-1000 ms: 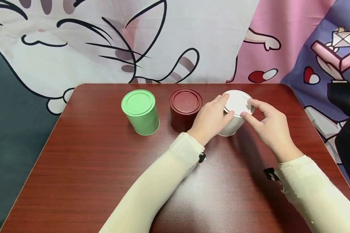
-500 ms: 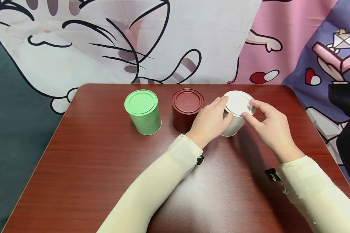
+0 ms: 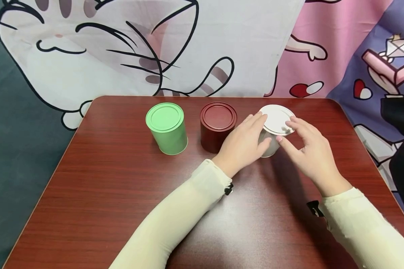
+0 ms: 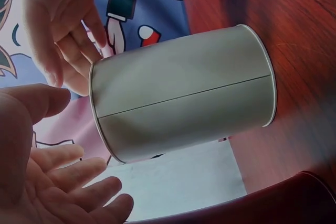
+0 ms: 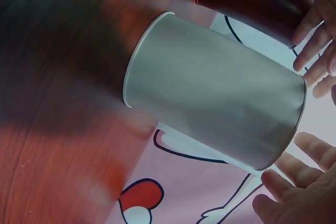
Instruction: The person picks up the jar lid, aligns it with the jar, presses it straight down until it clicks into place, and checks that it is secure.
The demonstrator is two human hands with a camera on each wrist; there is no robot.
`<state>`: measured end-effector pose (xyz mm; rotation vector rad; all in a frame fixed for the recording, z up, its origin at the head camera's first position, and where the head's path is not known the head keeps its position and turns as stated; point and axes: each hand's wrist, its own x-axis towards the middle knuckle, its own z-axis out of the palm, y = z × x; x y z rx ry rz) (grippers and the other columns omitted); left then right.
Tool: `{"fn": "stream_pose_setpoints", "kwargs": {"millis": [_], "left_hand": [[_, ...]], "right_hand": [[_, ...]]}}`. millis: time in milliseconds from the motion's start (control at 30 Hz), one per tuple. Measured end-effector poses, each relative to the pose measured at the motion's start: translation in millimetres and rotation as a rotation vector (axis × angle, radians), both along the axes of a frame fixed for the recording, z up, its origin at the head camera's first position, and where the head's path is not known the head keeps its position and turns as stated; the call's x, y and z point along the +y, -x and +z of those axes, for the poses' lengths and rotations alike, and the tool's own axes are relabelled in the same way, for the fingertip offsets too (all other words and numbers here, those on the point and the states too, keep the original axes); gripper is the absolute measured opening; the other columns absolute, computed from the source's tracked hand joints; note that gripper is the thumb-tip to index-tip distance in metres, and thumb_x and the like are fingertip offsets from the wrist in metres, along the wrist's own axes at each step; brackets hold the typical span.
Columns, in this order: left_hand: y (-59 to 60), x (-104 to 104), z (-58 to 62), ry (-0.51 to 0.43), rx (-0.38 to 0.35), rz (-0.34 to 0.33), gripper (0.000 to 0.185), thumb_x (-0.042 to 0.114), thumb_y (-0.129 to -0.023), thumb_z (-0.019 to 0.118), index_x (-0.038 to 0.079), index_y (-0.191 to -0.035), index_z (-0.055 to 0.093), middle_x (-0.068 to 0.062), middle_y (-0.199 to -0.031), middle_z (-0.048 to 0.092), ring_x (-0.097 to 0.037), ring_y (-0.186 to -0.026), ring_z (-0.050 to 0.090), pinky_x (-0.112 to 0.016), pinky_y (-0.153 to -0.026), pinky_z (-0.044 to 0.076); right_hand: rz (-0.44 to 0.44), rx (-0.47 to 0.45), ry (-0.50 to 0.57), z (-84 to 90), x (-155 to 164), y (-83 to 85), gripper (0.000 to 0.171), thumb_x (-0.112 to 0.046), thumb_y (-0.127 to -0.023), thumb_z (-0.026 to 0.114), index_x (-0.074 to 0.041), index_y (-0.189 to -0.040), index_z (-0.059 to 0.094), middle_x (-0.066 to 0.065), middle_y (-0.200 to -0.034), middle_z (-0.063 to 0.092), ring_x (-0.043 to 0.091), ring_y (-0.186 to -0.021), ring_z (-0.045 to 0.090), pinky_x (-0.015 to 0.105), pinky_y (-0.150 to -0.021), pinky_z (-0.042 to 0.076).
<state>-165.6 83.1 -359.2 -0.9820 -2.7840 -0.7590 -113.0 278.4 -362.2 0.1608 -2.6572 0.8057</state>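
Note:
A white can (image 3: 277, 118) with a lid stands upright on the table between my two hands. My left hand (image 3: 244, 144) is at its left side, fingertips near the lid rim and thumb in front. On the other side my right hand (image 3: 311, 155) has its fingers spread beside the rim. The left wrist view shows the can's plain seamed wall (image 4: 184, 93), with a gap between it and the relaxed left fingers (image 4: 89, 174). In the right wrist view, the right fingertips lie right by the can's top rim, loosely bent.
A dark red can (image 3: 218, 123) stands just left of my left hand, partly behind it. Farther left is a green can (image 3: 166, 127). All are near the back edge of the reddish wooden table (image 3: 121, 186). A printed cloth (image 3: 249, 45) hangs behind.
Both hands have loosened around the white can; the right thumb and fingers have eased off its rim. The head view has shifted slightly. The cans stay where they were.

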Motion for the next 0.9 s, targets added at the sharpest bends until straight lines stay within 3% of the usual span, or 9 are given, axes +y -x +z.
{"fn": "stream_pose_setpoints", "kwargs": {"millis": [133,333,633,900], "left_hand": [[-2.1,-3.0,-2.2,-0.011,0.02,-0.001,0.061,0.038,-0.098,0.06,0.008,-0.15,0.046,-0.008,-0.155,0.044,-0.025,-0.142,0.043,-0.03,-0.118,0.031],[-3.7,-7.3,-5.9,-0.012,0.06,-0.01,0.064,0.042,-0.098,0.061,0.006,-0.149,0.046,-0.012,-0.153,0.046,-0.028,-0.141,0.043,-0.032,-0.12,0.026],[-15.3,-16.9,-8.3,0.025,-0.001,-0.002,0.072,0.05,-0.099,0.057,0.011,-0.156,0.037,-0.01,-0.159,0.038,-0.033,-0.145,0.037,-0.041,-0.119,0.029],[-27.5,-27.7,-9.8,0.182,0.029,0.022,0.074,0.066,-0.097,0.045,0.026,-0.158,0.033,-0.001,-0.163,0.031,-0.029,-0.149,0.029,-0.047,-0.118,0.03]], "right_hand": [[0.012,0.023,-0.028,-1.8,-2.6,-5.6,0.053,-0.031,-0.089,0.074,-0.002,-0.132,0.063,0.019,-0.144,0.054,0.039,-0.136,0.046,0.061,-0.109,0.035],[0.04,0.048,-0.068,-6.3,-4.1,-10.6,0.055,-0.031,-0.087,0.076,0.0,-0.131,0.063,0.019,-0.144,0.054,0.037,-0.138,0.043,0.048,-0.121,0.024],[0.078,-0.009,-0.178,-13.8,-8.8,-21.4,0.069,-0.045,-0.088,0.072,-0.003,-0.14,0.058,0.018,-0.156,0.039,0.043,-0.145,0.032,0.064,-0.119,0.011],[0.109,-0.058,-0.246,-17.0,-14.1,-31.9,0.079,-0.054,-0.087,0.07,-0.007,-0.147,0.051,0.016,-0.165,0.023,0.04,-0.152,0.015,0.066,-0.119,0.005]]}}
